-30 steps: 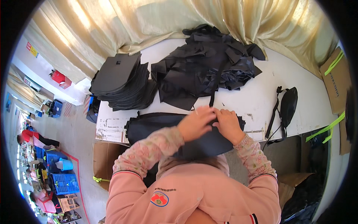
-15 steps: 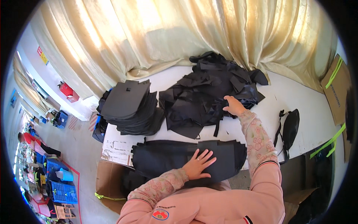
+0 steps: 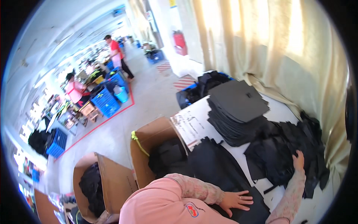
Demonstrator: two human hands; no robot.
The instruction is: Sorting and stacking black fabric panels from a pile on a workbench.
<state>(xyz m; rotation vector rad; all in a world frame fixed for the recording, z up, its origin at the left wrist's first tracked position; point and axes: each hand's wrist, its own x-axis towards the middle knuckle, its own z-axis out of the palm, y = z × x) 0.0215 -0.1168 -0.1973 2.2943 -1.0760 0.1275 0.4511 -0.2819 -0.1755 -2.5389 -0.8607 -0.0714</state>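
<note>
A black panel (image 3: 216, 164) is lying under the outspread left hand (image 3: 235, 202); a cloth heap (image 3: 274, 149) is lying at the right hand (image 3: 298, 161), grip unclear.

White table (image 3: 192, 125), scuffed at left end, carries stack of dark panels (image 3: 238, 104) far side, heap of black fabric (image 3: 274, 151) right, long black piece (image 3: 218, 166) along near edge.
</note>
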